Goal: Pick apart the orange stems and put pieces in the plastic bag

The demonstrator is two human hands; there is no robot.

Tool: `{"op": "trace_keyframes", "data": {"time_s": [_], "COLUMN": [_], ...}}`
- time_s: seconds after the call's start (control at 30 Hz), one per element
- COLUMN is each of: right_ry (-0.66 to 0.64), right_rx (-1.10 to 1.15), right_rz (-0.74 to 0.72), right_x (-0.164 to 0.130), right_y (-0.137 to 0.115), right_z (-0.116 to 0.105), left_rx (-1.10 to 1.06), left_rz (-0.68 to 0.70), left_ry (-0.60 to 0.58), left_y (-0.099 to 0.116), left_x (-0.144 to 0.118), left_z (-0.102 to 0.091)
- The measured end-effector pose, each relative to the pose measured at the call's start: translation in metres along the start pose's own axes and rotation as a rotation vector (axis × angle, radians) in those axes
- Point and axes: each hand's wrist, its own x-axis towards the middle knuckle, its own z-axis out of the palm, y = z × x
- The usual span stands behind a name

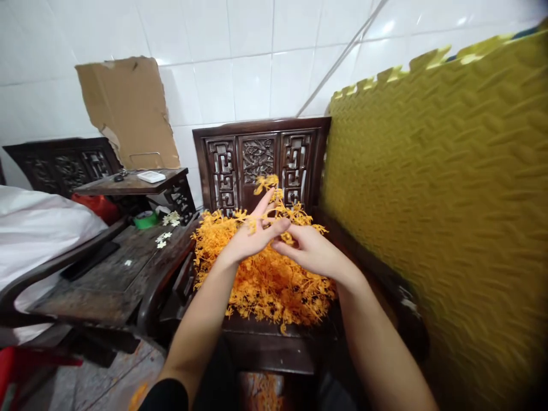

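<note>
A large heap of orange artificial flower sprigs (pixel 278 285) lies on the seat of a dark carved wooden chair (pixel 261 128). Above the heap, my left hand (pixel 252 237) holds an orange sprig (pixel 268 182), its pieces sticking out between and beyond the fingers. My right hand (pixel 314 251) meets it from the right, thumb and fingers pinched close to the left thumb at the sprig's stem. The exact grip of the right fingertips is partly hidden.
A yellow-green foam mat (pixel 436 171) stands upright along the right. To the left are a second wooden chair (pixel 107 285) with small white flower pieces (pixel 162 238) and green tape (pixel 146 220), a side table (pixel 132 184), cardboard (pixel 128 108) and a white sack (pixel 38 240).
</note>
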Motion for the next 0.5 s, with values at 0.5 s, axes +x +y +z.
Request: {"op": "trace_keyframes", "data": {"time_s": [0.5], "right_ry": [0.525], "right_rx": [-0.178], "right_rz": [-0.215], "right_x": [-0.016], "right_y": [-0.04], "right_z": [0.022], "left_rx": [0.697], "left_rz": [-0.023], "left_ry": [-0.332], "left_y": [0.001], "left_x": [-0.014], "left_z": [0.025]}}
